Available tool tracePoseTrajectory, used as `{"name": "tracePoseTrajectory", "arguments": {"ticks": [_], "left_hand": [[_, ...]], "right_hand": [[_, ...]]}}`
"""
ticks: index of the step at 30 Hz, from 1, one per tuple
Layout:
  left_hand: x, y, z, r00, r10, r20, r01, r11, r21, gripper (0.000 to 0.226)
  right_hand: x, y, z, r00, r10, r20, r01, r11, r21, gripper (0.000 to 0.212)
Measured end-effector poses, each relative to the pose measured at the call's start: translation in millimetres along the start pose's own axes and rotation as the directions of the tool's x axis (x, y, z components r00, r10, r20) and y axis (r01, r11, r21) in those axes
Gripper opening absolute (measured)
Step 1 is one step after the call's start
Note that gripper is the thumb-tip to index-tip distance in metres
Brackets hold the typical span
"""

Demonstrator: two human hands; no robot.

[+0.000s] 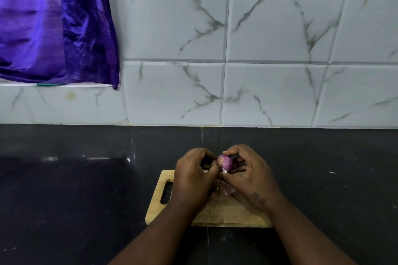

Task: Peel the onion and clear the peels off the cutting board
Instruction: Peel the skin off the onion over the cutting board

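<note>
A small purple onion (226, 162) is held just above the far edge of a wooden cutting board (224, 211). My right hand (249, 178) curls round the onion from the right, fingertips on its top. My left hand (193, 174) pinches at the onion's left end, where a bit of skin sticks out. Loose purple peels (226, 189) lie on the board beneath my hands, partly hidden by them.
The board has a handle slot (167, 192) on its left side and sits on a dark glossy counter (75, 200). A white marble-tiled wall (258, 71) rises behind. A purple cloth (53, 23) hangs at the upper left.
</note>
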State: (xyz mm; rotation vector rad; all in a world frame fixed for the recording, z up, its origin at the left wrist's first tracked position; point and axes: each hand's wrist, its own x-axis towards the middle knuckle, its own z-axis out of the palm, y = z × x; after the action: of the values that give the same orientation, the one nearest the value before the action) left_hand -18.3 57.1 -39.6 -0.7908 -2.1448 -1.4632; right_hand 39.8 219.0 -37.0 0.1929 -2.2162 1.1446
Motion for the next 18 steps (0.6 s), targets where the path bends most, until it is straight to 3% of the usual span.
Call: {"name": "tracePoseTrajectory", "arguments": {"ticks": [5,11,18], "left_hand": [[2.6,-2.7,-1.8,0.992,-0.124,-0.021,0.12,0.98,-0.156,0.014],[1.4,3.2,-3.3,0.993,-0.115,0.027,0.118,0.964,-0.24,0.009],[1.9,-2.9,-0.5,0.998,-0.056,0.029,0.06,0.983,-0.173,0.013]], "right_hand": [[-2.2,-4.2,0.9,0.999,0.042,-0.014,-0.041,0.994,0.105,0.045],[-1.8,-3.4,-2.6,0.997,0.076,-0.025,-0.072,0.991,0.11,0.046],[-0.7,-3.0,-1.3,0.996,0.093,-0.019,-0.089,0.987,0.135,0.047]]}}
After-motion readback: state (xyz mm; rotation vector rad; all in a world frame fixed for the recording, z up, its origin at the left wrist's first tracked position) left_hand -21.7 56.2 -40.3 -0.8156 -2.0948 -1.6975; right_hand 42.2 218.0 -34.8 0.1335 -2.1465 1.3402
